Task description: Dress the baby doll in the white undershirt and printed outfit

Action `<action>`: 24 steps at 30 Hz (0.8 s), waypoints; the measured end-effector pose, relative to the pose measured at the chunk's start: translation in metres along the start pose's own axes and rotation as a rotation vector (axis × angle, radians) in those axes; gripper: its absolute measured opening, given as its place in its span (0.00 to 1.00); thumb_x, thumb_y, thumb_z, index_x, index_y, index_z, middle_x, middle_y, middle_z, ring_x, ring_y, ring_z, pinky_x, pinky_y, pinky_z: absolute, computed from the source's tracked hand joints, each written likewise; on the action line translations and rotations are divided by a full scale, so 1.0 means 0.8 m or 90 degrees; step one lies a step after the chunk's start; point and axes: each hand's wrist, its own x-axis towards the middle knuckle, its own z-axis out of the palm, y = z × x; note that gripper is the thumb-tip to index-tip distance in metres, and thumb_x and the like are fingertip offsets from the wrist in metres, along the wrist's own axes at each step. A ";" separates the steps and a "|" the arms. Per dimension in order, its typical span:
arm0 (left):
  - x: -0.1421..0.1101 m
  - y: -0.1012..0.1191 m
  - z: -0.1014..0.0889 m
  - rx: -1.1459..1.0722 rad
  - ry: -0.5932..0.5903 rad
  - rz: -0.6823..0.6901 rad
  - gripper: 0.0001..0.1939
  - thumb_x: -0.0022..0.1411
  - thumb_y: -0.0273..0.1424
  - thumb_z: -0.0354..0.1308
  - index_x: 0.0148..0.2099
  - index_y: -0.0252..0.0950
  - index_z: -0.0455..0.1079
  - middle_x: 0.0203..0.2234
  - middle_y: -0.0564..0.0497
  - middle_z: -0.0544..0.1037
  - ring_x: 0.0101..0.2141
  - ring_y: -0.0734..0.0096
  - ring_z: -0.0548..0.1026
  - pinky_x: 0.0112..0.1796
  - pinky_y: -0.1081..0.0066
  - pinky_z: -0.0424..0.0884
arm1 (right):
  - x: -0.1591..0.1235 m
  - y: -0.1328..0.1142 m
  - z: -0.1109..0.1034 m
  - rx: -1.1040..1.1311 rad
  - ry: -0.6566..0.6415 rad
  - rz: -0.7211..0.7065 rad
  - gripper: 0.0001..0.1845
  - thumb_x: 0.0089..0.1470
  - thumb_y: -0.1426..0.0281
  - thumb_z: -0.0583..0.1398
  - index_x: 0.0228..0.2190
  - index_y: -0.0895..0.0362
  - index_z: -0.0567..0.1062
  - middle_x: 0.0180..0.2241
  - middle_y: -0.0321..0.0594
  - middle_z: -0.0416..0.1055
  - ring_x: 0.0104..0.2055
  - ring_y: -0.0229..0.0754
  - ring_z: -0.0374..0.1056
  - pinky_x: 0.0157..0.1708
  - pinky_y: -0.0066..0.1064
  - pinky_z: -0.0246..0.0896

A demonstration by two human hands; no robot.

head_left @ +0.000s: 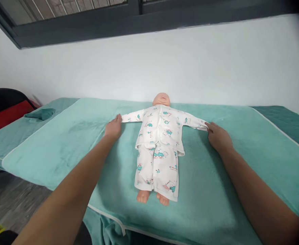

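A baby doll point(161, 99) lies on its back on a teal towel point(72, 143), dressed in a white printed top point(162, 127) and matching trousers point(156, 168), bare feet towards me. Its sleeves are spread out to both sides. My left hand point(113, 128) rests at the end of the doll's sleeve on my left, fingers together touching the cuff. My right hand point(217, 136) lies at the end of the other sleeve, fingertips pinching the cuff.
The towel covers a table against a white wall under a dark window frame. A folded teal cloth point(40, 113) lies at the far left. A black and red chair point(3, 109) stands left of the table. Darker teal fabric point(287, 122) shows at the right.
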 end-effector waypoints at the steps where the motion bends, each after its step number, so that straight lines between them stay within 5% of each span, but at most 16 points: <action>1: 0.003 -0.005 0.000 0.014 0.002 0.005 0.33 0.67 0.24 0.35 0.74 0.27 0.45 0.70 0.37 0.57 0.64 0.52 0.65 0.59 0.56 0.66 | 0.003 0.000 0.000 0.001 0.000 0.000 0.27 0.64 0.72 0.48 0.60 0.59 0.72 0.63 0.52 0.66 0.63 0.55 0.65 0.61 0.45 0.60; 9: 0.011 -0.015 0.004 0.043 0.033 -0.062 0.33 0.68 0.24 0.35 0.73 0.30 0.50 0.70 0.42 0.55 0.62 0.52 0.68 0.56 0.57 0.70 | 0.031 0.007 -0.004 0.045 0.152 -0.030 0.23 0.67 0.72 0.49 0.57 0.62 0.75 0.60 0.52 0.69 0.63 0.51 0.63 0.59 0.41 0.56; 16: 0.015 -0.013 0.012 0.012 0.027 -0.063 0.31 0.68 0.25 0.36 0.71 0.30 0.55 0.68 0.40 0.62 0.64 0.54 0.65 0.59 0.56 0.66 | 0.019 -0.010 0.000 0.066 0.156 -0.069 0.21 0.60 0.78 0.52 0.48 0.64 0.80 0.57 0.60 0.71 0.62 0.54 0.64 0.60 0.49 0.54; 21: 0.013 -0.017 0.015 -0.047 0.023 -0.071 0.32 0.68 0.24 0.37 0.72 0.33 0.53 0.68 0.42 0.63 0.66 0.59 0.62 0.63 0.58 0.61 | -0.064 -0.096 -0.031 0.273 0.223 -0.243 0.17 0.59 0.75 0.57 0.49 0.57 0.77 0.54 0.50 0.74 0.59 0.50 0.67 0.59 0.46 0.61; 24: 0.002 -0.018 0.016 -0.073 0.001 -0.120 0.34 0.67 0.25 0.36 0.74 0.30 0.46 0.69 0.42 0.59 0.68 0.61 0.57 0.66 0.57 0.54 | -0.151 -0.154 -0.052 0.445 0.103 -0.397 0.17 0.59 0.79 0.56 0.47 0.53 0.75 0.47 0.44 0.76 0.51 0.46 0.72 0.51 0.42 0.68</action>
